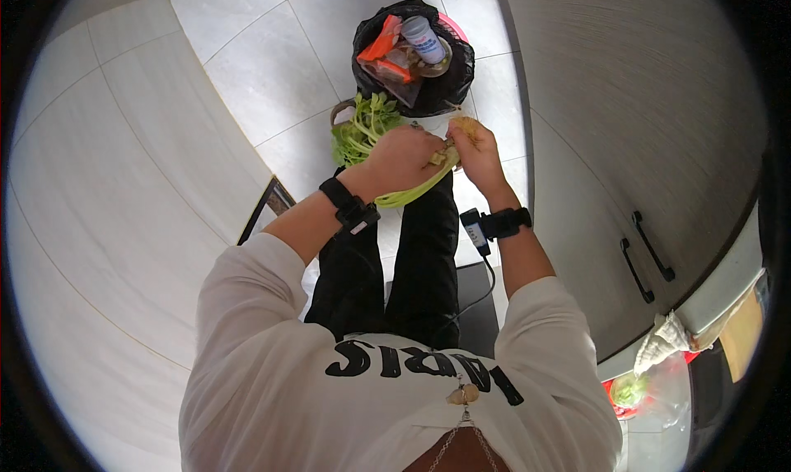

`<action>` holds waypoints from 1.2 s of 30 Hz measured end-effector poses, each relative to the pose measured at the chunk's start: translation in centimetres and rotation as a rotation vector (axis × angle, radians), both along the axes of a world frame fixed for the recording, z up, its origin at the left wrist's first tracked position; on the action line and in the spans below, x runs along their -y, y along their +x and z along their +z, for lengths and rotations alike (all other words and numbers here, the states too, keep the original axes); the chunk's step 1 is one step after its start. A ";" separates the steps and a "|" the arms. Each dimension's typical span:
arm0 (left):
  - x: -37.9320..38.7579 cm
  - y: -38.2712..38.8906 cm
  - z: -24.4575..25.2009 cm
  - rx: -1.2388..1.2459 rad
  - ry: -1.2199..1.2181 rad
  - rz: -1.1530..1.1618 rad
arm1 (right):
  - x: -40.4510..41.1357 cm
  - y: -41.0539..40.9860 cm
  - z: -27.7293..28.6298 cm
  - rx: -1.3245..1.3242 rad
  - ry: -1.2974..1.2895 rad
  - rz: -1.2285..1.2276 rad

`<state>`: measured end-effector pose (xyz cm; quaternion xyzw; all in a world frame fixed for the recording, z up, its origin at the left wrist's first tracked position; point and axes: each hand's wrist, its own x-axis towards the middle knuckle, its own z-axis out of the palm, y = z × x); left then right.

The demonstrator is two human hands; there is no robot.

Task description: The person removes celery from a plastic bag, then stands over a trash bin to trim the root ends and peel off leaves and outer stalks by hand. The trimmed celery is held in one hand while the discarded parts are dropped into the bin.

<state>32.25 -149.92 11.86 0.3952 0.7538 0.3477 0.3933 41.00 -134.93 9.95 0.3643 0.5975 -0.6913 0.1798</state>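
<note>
My left hand (405,151) is closed around a bunch of celery near its root end. The pale green stalks (414,194) curve below that hand, and the leafy tops (366,132) spread to its left. My right hand (479,154) grips the brownish, stringy root end (465,131) with thumb and fingers. Both hands are close together above my knees. Just beyond them on the floor stands a bin lined with a black plastic bag (460,89), holding a white plastic bottle (424,39) and orange and clear packaging (386,42).
Grey cabinet doors with black handles (636,271) rise on the right. A pale panelled surface (142,144) is on the left. A white cloth (662,342) and a clear plastic bag (670,391) by a green vegetable are at lower right. A cable hangs from my right wrist.
</note>
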 end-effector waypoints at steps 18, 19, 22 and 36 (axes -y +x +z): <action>-0.5 0.9 1.2 1.177 -0.173 0.575 | 0.1 -0.3 -0.1 -0.078 0.043 -0.210; -0.6 0.8 1.4 1.216 -0.167 0.560 | 0.2 -0.3 -0.2 -0.083 0.057 -0.210; -0.2 1.1 0.6 0.860 -0.135 0.344 | 0.5 -0.2 -0.7 -0.103 0.108 -0.179; 0.5 0.8 -0.4 0.456 -0.161 0.152 | 0.5 -1.3 1.7 -0.112 0.291 0.222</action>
